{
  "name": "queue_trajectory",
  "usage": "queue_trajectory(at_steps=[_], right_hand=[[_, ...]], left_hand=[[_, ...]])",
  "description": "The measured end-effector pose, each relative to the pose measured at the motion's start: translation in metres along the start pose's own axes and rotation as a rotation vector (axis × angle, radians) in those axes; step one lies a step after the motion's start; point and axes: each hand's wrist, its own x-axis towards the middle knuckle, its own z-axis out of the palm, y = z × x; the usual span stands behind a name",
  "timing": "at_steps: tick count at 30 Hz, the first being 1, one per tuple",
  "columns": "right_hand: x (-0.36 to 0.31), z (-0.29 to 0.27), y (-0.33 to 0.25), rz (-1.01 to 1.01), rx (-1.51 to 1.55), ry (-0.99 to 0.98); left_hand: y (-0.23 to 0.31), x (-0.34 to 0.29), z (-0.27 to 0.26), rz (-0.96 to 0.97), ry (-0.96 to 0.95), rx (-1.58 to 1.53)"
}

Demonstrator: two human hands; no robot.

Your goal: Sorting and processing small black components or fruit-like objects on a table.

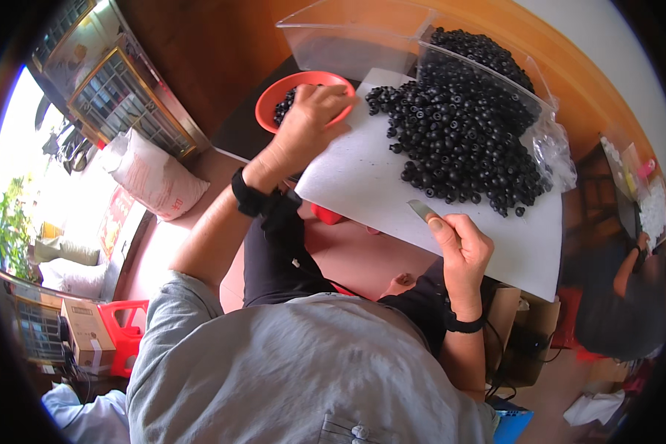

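1. Grey shirt (pixel 296 362) nearest my view, below both hands' fingers.
2. Left hand (pixel 312 118): fingers parted from thumb, over the red bowl (pixel 266 109); I'd release low, inside the rim.
3. Right hand (pixel 462 255): fingers clamped on a small blade (pixel 422 210); I'd keep its edge off the thumb.
4. Black beads (pixel 459 133): heaped on the white worktop (pixel 348 177) beyond the right fingers, some in the bowl; I'd take from the near edge, avoiding spills.
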Motion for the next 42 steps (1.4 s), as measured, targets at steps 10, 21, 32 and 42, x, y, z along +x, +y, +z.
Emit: queue_trajectory(at_steps=[10,21,32,42], right_hand=[[0.008,-0.022,-0.001,0.219,0.579,0.467],[0.003,-0.021,0.001,0.239,0.634,0.437],[-0.009,-0.018,0.01,0.242,0.553,0.306],[-0.008,-0.015,0.007,0.258,0.351,0.213]], left_hand=[[0.117,0.036,0.084,0.635,-0.274,0.009],[0.077,0.026,0.075,0.659,-0.359,0.079],[0.061,-0.006,0.033,0.475,-0.386,0.009],[0.051,-0.04,0.019,0.269,-0.141,-0.204]])
